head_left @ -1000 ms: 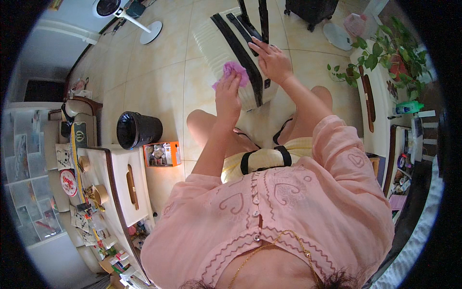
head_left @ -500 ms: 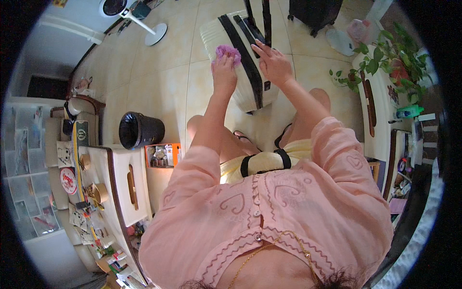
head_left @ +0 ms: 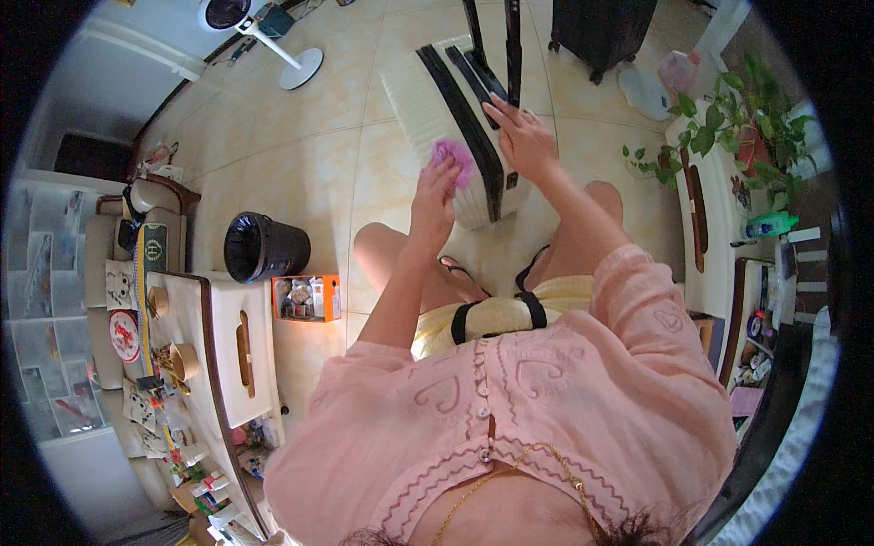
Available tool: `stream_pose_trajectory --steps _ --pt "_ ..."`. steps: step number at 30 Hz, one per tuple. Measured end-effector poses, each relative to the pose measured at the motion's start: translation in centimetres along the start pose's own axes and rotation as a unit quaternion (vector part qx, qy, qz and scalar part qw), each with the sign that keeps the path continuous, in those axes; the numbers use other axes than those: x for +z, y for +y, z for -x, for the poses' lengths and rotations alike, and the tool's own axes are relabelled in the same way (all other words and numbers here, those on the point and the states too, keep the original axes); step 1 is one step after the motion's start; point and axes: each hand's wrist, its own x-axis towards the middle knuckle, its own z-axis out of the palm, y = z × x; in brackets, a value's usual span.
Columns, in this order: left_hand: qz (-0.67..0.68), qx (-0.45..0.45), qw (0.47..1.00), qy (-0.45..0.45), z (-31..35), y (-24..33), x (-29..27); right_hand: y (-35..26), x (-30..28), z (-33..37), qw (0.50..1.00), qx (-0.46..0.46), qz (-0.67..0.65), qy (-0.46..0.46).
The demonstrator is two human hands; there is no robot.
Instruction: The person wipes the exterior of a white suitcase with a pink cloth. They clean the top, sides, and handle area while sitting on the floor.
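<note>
The left hand (head_left: 436,196) pinches a bunched purple cloth (head_left: 454,162) against the cream suitcase (head_left: 410,96), in the upper middle of the frame. The right hand (head_left: 530,141) lies there with fingers stretched, near the black pull handle (head_left: 514,55), perhaps to keep it steady. The knees (head_left: 378,244) stand apart, which seems to give room.

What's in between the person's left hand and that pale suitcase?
A crumpled purple cloth lies between the left hand and the pale suitcase; the head view shows it.
</note>
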Motion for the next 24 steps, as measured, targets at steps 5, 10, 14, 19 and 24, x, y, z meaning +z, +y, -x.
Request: stream_pose_trajectory --steps 5,10,14,19,24 --pt "0.048 0.007 0.996 0.071 -4.3 1.0 -1.3 -1.2 -1.9 2.3 1.0 -0.001 -0.012 -0.011" --pt "-0.132 0.014 0.989 0.059 -8.5 -5.2 2.0 -2.1 -3.9 4.5 1.0 -0.012 -0.023 -0.003" --pt "-0.123 0.021 0.992 0.011 -11.9 -6.7 2.8 -2.3 -3.6 5.4 1.0 0.011 0.005 0.022" --pt "-0.174 0.017 0.985 0.001 -12.7 -6.6 4.2 -1.9 -3.1 4.9 0.999 0.026 0.021 0.03" --pt "-0.172 0.014 0.985 0.012 -10.0 -6.0 3.8 0.4 -4.0 3.8 0.999 -0.013 -0.032 -0.009"
